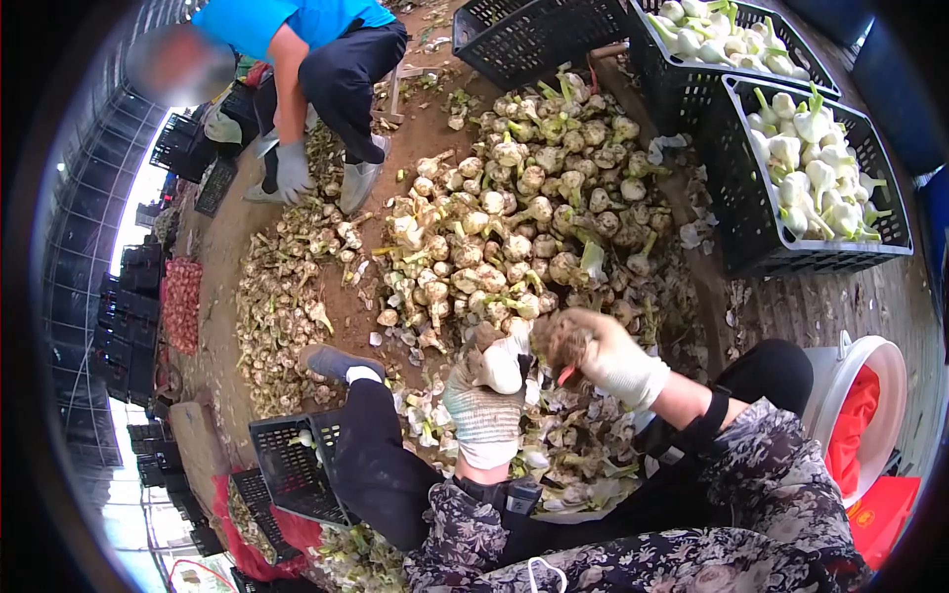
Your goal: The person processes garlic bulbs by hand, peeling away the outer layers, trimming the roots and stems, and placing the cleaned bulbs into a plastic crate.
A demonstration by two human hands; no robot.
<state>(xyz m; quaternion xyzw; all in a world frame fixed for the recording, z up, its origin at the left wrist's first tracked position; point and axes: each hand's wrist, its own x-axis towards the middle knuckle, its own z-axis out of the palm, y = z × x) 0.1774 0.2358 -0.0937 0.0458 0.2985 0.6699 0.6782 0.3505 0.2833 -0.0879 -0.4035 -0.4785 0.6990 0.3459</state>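
Observation:
My left hand [484, 390], in a dirty whitish glove, is closed around a pale garlic bulb [501, 370] in front of my lap. Close beside it on the right, my right hand [603, 356], also gloved, has its fingers curled. A small red thing [566, 375] shows under those fingers; what else they hold is too hidden to tell. Just beyond both hands lies a large heap of untrimmed garlic bulbs [534, 212] with soil and green stems. Loose peelings [573, 445] cover the ground beneath my hands.
Black crates [736, 259] of cleaned garlic stand at the right, near a white bucket [822, 390] with red cloth. Another person [341, 79] crouches at the upper left over more garlic [282, 306]. A black crate [297, 469] lies by my left leg.

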